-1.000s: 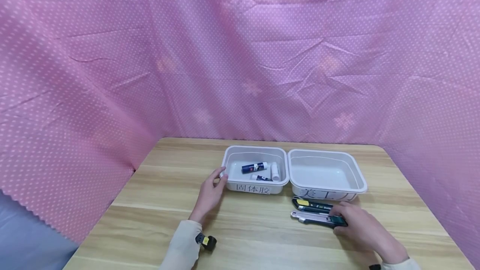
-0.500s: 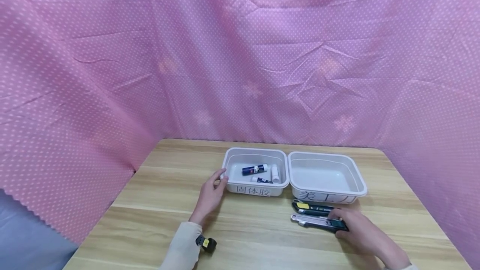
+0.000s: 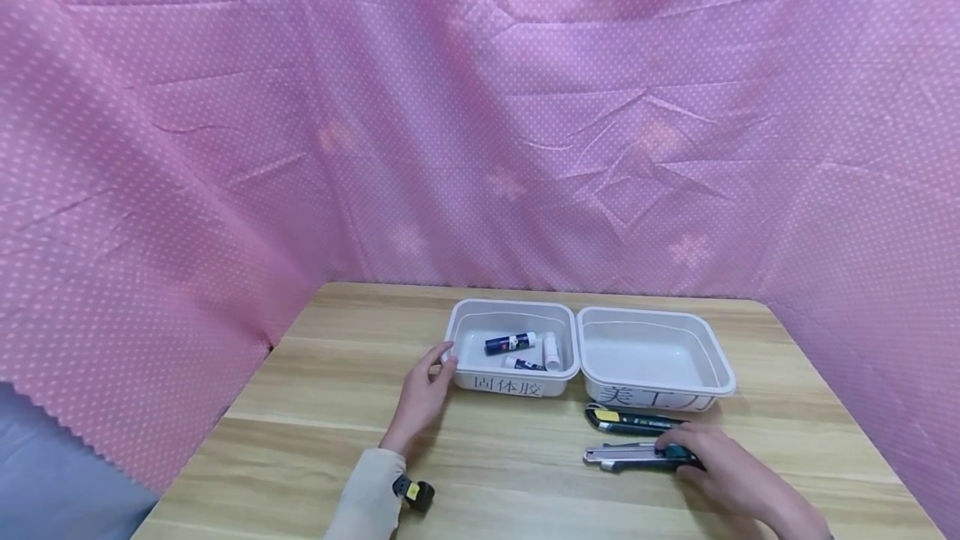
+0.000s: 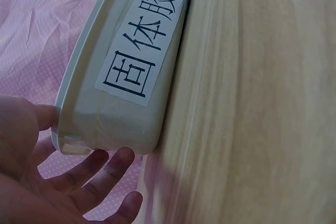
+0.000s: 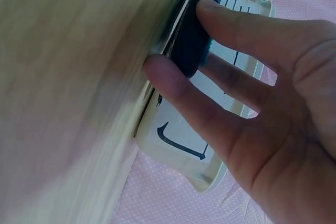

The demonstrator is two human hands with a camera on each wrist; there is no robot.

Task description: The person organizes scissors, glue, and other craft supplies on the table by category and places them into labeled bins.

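Observation:
My left hand [image 3: 422,397] holds the left front corner of a white plastic tray [image 3: 555,387], thumb and index finger at the rim. Inside that tray lie a blue glue stick [image 3: 510,343], a second, partly hidden one [image 3: 525,364] and a white tube [image 3: 551,352]. My right hand [image 3: 723,469] grips the rear end of a utility knife [image 3: 622,455] with a silver front and dark handle. In the right wrist view, thumb and fingers pinch the dark handle [image 5: 191,45] close to the tabletop. Another utility knife [image 3: 626,421], black with a yellow slider, lies just behind, partly covered by the hand.
A second white tray [image 3: 652,382] stands against the first on its right, with nothing in it. Both trays carry front paper labels [image 4: 139,40] with Chinese characters. The wooden table [image 3: 315,423] is backed by a pink dotted curtain [image 3: 480,148].
The silver-fronted utility knife has shifted slightly toward me with my right hand, widening the gap to the yellow-slider knife. My left hand stays at the tray corner. The head view has tilted slightly.

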